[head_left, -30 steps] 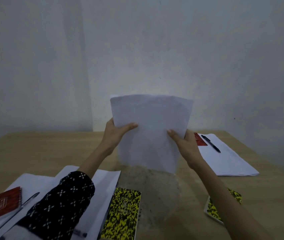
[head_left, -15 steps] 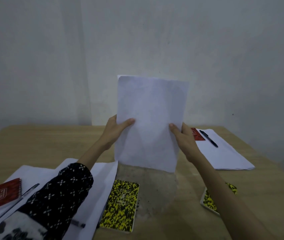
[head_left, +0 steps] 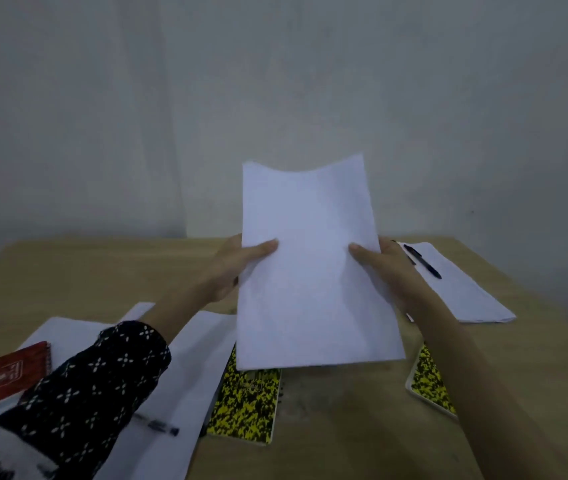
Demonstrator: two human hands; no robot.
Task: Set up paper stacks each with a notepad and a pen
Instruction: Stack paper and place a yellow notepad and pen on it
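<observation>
Both hands, left hand (head_left: 237, 268) and right hand (head_left: 384, 268), pinch upright paper stack (head_left: 310, 265).

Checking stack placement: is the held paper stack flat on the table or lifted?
Lifted: the paper stack stands tilted, gripped by left hand and right hand, above the table.

I can't read any words here. The red notepad (head_left: 0, 375) at my left has a pale box with marks on its cover, but they are too blurry to make out. The yellow and black notepad (head_left: 246, 408) has a small label too, and I can't read that either.
</observation>
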